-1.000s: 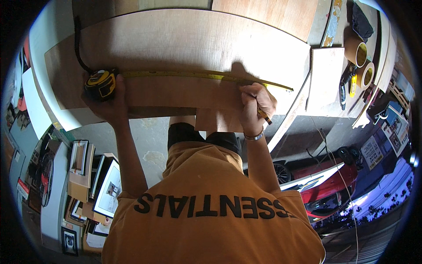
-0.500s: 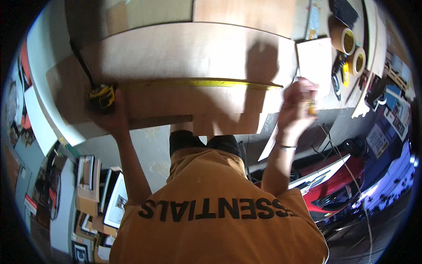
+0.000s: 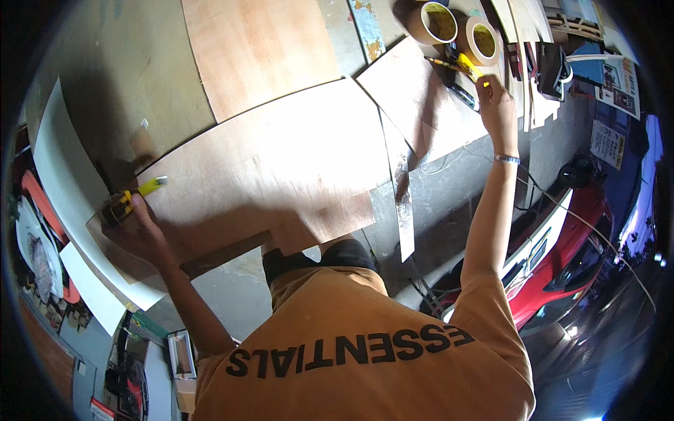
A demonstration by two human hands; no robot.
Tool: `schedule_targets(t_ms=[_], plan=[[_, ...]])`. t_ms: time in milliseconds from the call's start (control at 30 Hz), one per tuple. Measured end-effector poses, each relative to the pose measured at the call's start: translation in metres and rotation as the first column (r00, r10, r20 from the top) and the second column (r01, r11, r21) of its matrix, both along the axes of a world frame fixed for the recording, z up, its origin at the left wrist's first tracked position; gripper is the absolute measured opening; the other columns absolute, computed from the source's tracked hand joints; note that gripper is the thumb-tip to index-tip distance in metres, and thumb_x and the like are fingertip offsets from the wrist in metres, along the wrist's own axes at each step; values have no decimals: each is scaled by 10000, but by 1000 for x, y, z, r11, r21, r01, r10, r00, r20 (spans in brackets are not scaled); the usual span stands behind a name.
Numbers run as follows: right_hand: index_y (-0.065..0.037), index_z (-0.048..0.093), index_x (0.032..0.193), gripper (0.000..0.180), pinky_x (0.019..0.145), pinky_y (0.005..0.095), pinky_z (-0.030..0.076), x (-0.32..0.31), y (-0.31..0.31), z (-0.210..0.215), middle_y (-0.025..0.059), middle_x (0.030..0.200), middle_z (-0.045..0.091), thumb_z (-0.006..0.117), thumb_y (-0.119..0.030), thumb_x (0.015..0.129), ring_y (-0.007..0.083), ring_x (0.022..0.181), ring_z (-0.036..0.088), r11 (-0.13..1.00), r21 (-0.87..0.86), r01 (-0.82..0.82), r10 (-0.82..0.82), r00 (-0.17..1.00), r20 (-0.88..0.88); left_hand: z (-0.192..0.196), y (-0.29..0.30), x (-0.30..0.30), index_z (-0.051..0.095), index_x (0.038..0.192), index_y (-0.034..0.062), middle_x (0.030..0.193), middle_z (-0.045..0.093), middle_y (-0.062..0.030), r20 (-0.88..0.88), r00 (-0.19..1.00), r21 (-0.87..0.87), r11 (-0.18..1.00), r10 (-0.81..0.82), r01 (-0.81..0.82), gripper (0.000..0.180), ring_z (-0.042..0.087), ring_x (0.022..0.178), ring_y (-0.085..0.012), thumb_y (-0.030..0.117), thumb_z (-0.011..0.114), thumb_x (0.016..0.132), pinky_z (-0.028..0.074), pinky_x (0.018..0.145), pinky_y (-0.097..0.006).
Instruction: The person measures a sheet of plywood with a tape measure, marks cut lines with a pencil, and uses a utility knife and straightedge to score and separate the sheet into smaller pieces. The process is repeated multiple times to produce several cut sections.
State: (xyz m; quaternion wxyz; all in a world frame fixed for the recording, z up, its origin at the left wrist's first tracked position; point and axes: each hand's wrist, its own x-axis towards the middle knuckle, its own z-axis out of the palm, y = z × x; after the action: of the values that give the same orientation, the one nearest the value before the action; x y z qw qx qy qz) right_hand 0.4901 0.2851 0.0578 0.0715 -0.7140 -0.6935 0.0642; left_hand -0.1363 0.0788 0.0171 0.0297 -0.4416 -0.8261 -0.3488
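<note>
Tape measure (image 3: 121, 205) body mostly hidden under left hand (image 3: 144, 235); right hand (image 3: 497, 105) fingertips' grip indistinct.

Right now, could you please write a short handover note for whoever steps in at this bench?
Left hand: holds the yellow tape measure at the left edge of the plywood sheet; only a short stub of blade shows.
Right hand: stretched to the far right of the bench, fingers on a yellow tool beside two tape rolls.
Done: I can make out no pencil line on the sheet.
Left: judging by this, probably marking or cutting the sheet, with the hand brought back to it first.
</note>
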Motion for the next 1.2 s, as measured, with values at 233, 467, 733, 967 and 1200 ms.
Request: schedule_targets(t_ms=[233, 467, 733, 967, 1200], plan=[[-77, 602, 1275, 571, 855, 411, 554, -57, -90, -2, 204, 1189, 651, 822, -380, 844, 343, 1058, 657, 983, -54, -175, 167, 977, -130, -4, 84, -41, 538, 1377, -52, 1369, 563, -265, -57, 984, -246, 957, -171, 152, 803, 574, 1257, -395, 492, 817, 856, 471, 1079, -473], [-8, 533, 1331, 488, 1002, 492, 455, -27, -55, -39, 256, 1198, 597, 677, -266, 942, 440, 1131, 564, 963, 271, 1, 16, 998, -62, -16, 105, -14, 585, 1379, 31, 1400, 582, -204, -340, 903, -95, 965, -262, 244, 626, 568, 1279, -390, 396, 779, 909, 431, 1115, -478], [-11, 440, 1397, 616, 952, 504, 503, 57, 23, -64, 233, 1231, 640, 706, -33, 842, 451, 1087, 619, 970, 94, -223, 230, 971, -66, -8, 83, 38, 685, 1219, 55, 1207, 667, -144, -60, 759, -238, 748, -648, 620, 321, 609, 1152, -336, 184, 741, 930, 482, 1004, -444], [28, 549, 1219, 380, 827, 353, 520, 61, -43, -8, 146, 1014, 565, 631, 64, 849, 274, 906, 613, 989, 81, 125, -119, 990, -70, 0, 88, 51, 693, 1182, 59, 1153, 657, -130, -2, 759, -285, 728, -651, 624, 311, 600, 1102, -337, 182, 757, 904, 479, 967, -454], [-11, 703, 1066, 311, 797, 418, 513, -67, -239, -22, 153, 919, 650, 696, 34, 759, 329, 897, 633, 993, -95, 77, -85, 992, -89, -10, 84, 54, 656, 1017, 44, 1062, 646, -124, -12, 779, -239, 758, -627, 607, 201, 595, 1016, -331, 181, 750, 904, 471, 910, -448]])
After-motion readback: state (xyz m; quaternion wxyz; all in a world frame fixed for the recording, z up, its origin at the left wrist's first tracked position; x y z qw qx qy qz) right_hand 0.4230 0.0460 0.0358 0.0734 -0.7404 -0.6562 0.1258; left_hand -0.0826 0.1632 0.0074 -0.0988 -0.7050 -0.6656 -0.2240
